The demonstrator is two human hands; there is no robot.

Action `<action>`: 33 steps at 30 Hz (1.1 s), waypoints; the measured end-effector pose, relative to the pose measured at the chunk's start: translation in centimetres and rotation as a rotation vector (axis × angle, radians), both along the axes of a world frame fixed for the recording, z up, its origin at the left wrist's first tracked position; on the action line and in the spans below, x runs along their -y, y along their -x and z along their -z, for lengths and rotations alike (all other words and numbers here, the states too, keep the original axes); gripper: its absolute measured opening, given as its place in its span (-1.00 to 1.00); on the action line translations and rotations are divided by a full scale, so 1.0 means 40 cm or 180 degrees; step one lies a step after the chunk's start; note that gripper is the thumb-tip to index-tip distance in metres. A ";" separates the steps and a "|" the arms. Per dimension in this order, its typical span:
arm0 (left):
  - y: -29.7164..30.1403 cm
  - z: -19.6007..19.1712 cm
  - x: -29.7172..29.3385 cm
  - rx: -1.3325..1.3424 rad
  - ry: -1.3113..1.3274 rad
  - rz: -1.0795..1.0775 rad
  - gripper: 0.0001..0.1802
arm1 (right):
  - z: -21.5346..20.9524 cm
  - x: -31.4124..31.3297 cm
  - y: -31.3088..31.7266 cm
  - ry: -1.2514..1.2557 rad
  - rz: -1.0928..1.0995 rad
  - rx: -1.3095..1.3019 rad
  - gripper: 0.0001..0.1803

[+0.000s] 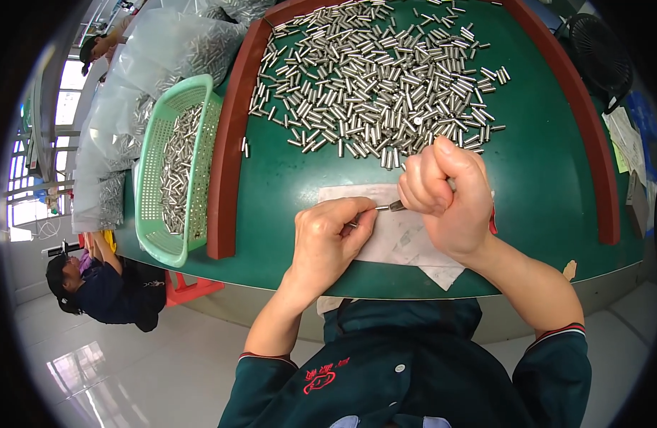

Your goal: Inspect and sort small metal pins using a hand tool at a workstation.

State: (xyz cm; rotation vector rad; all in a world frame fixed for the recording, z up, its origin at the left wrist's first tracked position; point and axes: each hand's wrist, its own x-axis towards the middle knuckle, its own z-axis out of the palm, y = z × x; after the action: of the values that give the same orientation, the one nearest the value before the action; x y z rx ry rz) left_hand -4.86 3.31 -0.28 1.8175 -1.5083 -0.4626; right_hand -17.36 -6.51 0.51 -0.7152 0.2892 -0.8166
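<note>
My left hand (327,239) pinches a small silvery metal pin (383,207) between thumb and fingertips. Closed in a fist, my right hand (448,192) grips a hand tool with a dark tip (397,205) that meets the pin's end or lies right beside it. A bit of red shows past the right hand, perhaps the tool's handle; the fist hides most of the tool. Beneath both hands a pale, stained cloth (396,239) lies on the green tabletop (271,207). Beyond them spreads a big heap of short metal pins (378,78).
Red-brown rails (232,143) border the work area. Outside the left one stands a light green basket (144,192) holding many pins, beside clear plastic bags (139,64) of pins. A black fan (599,53) is at the far right. Another person (104,285) sits at left.
</note>
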 end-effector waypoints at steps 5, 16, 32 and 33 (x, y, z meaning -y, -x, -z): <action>0.000 0.000 -0.001 0.0007 0.0011 -0.0014 -0.93 | 0.001 -0.003 -0.003 -0.0048 0.0019 0.0027 -0.53; -0.003 0.004 -0.001 0.0043 0.0056 0.0017 -0.92 | 0.001 -0.007 -0.004 -0.0006 0.0067 0.0023 -0.52; -0.009 0.005 -0.002 0.0069 0.0068 0.0079 -0.92 | 0.006 -0.002 -0.007 0.0122 0.0040 -0.0109 -0.53; -0.009 0.005 -0.002 0.0083 0.0088 0.0085 -0.92 | 0.006 -0.002 -0.007 0.0105 0.0050 -0.0115 -0.53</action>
State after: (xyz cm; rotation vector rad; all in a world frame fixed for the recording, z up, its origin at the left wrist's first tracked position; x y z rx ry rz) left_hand -4.50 3.38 -0.47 1.7906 -1.5509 -0.4303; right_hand -17.08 -6.43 0.28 -0.7598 0.3149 -0.8257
